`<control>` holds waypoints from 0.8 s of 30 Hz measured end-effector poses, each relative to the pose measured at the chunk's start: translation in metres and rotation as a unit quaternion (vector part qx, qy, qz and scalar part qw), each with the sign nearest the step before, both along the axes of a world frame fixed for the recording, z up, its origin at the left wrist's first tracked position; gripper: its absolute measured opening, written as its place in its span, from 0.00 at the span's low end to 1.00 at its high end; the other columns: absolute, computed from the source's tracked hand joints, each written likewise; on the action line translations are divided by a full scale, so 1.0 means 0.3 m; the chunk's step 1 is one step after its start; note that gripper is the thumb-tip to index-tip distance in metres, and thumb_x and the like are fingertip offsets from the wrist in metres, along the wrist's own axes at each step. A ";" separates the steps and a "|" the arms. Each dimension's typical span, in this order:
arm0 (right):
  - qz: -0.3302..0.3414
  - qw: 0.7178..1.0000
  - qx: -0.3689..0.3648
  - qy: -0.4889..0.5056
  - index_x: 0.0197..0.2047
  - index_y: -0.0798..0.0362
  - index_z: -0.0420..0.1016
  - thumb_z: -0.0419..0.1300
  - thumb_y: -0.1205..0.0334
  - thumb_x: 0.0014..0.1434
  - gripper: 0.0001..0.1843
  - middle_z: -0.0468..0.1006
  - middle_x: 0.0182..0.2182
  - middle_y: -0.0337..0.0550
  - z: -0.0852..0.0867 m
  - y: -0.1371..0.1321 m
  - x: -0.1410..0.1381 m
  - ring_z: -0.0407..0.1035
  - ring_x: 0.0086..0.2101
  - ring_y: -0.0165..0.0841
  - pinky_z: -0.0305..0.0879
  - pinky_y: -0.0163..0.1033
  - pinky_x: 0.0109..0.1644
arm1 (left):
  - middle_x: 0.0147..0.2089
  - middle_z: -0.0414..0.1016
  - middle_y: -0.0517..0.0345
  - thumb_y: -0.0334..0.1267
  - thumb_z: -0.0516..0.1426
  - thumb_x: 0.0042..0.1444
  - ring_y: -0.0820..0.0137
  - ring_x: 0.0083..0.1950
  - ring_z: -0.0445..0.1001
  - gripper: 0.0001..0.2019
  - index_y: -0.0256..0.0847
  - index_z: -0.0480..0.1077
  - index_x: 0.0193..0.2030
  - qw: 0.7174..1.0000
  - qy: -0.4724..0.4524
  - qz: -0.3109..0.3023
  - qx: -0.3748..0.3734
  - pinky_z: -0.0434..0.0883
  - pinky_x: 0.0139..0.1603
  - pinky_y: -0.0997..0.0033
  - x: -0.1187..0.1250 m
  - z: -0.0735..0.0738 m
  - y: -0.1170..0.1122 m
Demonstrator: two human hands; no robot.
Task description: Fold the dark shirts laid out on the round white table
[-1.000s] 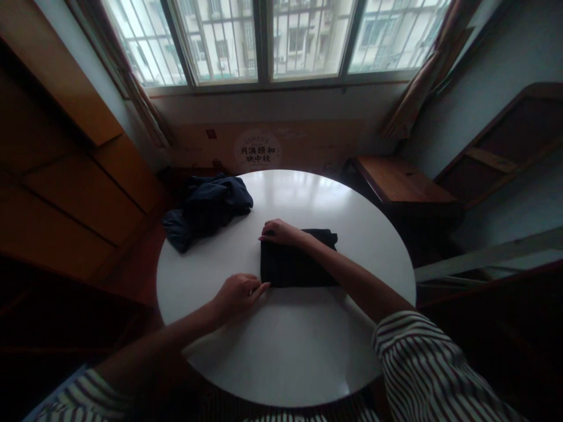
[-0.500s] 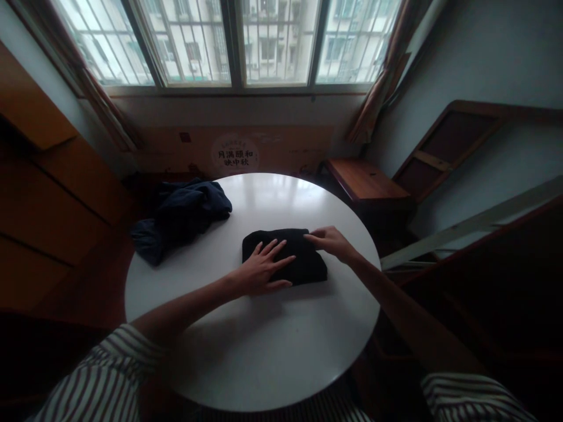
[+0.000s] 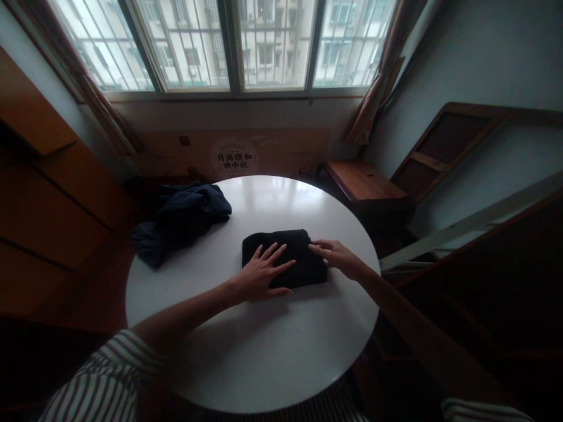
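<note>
A black folded cloth (image 3: 307,268), perhaps a garment, lies flat as a compact rectangle on the round white table (image 3: 268,363). With its fingers spread, my left hand (image 3: 260,275) presses down on the left and front part of the cloth. At the right edge, my right hand (image 3: 338,256) touches the fabric, fingers stretched out towards the left. How the cloth is folded inside cannot be made out in the dark fabric.
A crumpled dark blue garment (image 3: 189,208) lies at the table's back left and hangs over the edge. Behind to the right stands a wooden bench (image 3: 365,183). A long printed box (image 3: 285,149) sits under the barred window, and orange-brown cabinets (image 3: 48,223) line the left.
My right hand has let go of the cloth's upper right corner and shifted slightly down along its right edge, where the cloth now lies flatter. My left hand stays in place.
</note>
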State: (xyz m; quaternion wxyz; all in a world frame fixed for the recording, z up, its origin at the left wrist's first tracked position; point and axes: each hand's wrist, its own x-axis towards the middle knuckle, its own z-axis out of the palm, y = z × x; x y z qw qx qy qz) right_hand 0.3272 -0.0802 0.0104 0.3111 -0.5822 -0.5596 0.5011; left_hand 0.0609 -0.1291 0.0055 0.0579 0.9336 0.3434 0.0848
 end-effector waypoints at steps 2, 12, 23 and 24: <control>0.030 0.998 -0.022 0.050 0.52 0.53 0.79 0.68 0.51 0.56 0.23 0.81 0.43 0.50 -0.018 -0.029 0.002 0.76 0.37 0.37 0.75 0.39 0.39 | 0.77 0.37 0.46 0.65 0.51 0.60 0.41 0.75 0.41 0.39 0.53 0.50 0.74 1.000 0.000 0.001 0.001 0.47 0.67 0.29 0.002 -0.002 -0.001; 0.073 0.920 0.312 -0.226 0.56 0.57 0.75 0.58 0.44 0.63 0.28 0.77 0.52 0.57 0.047 0.027 -0.054 0.72 0.52 0.47 0.67 0.52 0.58 | 0.77 0.38 0.43 0.62 0.57 0.58 0.40 0.75 0.41 0.41 0.53 0.49 0.74 1.000 0.018 -0.010 0.013 0.47 0.66 0.28 0.007 -0.008 0.005; 0.176 0.804 0.344 -0.453 0.57 0.58 0.74 0.47 0.40 0.67 0.33 0.77 0.52 0.60 -0.013 -0.105 -0.130 0.67 0.51 0.53 0.61 0.57 0.56 | 0.73 0.57 0.56 0.28 0.51 0.63 0.54 0.73 0.52 0.28 0.55 0.60 0.68 0.995 0.075 -0.068 -0.001 0.51 0.69 0.40 -0.196 0.057 0.067; 0.161 0.799 0.339 -0.469 0.52 0.58 0.77 0.46 0.38 0.67 0.33 0.79 0.46 0.61 -0.004 -0.148 -0.134 0.69 0.47 0.53 0.62 0.57 0.52 | 0.71 0.59 0.59 0.22 0.49 0.61 0.56 0.73 0.52 0.31 0.55 0.62 0.67 0.996 0.075 -0.050 -0.001 0.52 0.69 0.41 -0.231 0.064 0.087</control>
